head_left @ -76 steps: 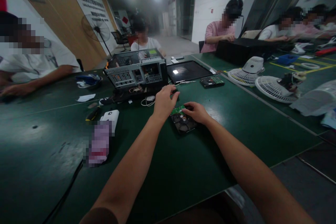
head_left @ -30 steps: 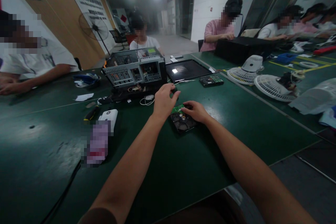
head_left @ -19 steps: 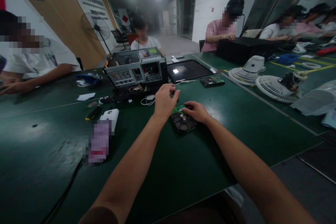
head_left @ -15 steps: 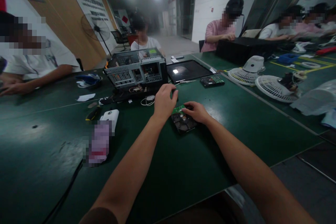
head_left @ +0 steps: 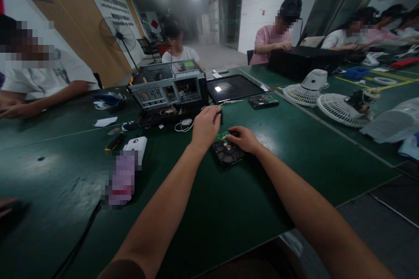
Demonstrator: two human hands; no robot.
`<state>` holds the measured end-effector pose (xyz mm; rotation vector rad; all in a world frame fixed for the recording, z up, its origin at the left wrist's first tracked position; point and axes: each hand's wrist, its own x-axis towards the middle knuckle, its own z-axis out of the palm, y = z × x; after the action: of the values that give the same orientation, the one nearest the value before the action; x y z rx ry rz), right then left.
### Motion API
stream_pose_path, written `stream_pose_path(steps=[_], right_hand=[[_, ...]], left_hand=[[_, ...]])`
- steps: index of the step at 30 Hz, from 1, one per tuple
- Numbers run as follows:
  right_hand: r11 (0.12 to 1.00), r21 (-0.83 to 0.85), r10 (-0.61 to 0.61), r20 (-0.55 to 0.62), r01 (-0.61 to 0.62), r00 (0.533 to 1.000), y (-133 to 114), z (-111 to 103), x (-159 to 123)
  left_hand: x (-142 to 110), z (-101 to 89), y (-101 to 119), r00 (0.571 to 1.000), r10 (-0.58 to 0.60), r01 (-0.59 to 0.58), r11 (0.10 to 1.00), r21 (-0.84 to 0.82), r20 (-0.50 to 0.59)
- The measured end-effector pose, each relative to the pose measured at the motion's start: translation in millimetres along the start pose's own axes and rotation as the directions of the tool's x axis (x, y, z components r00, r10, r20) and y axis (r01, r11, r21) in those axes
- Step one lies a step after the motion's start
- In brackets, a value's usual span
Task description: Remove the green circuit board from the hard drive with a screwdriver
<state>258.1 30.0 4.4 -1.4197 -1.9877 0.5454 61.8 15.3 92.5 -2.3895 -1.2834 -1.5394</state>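
Dark green table [head_left: 327,152] in a shared workroom. Black rectangular metal hard drive [head_left: 229,157] sits well in from the table's near edge, green circuit board [head_left: 221,137] facing up. Right hand [head_left: 245,139] has thumb and fingers closed on the drive's right side; left hand [head_left: 205,126] looks curled round a small dark object [head_left: 220,117], can't tell what. Imo a loose right grip could let the drive spin and that object scrape the board.

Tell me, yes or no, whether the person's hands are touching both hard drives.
No: the right hand is on the nearer hard drive, while the farther hard drive lies untouched on the green table.
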Motion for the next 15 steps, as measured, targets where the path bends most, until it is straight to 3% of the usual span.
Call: stream_pose_path(steps=[15], right_hand=[[0.999, 0.036, 0.01, -0.005, -0.01, 1.0, 0.5, 0.6, -0.4]], left_hand=[[-1.9, 1.3, 4.6, 0.984, -0.153, 0.142, 0.982, -0.128, -0.087]])
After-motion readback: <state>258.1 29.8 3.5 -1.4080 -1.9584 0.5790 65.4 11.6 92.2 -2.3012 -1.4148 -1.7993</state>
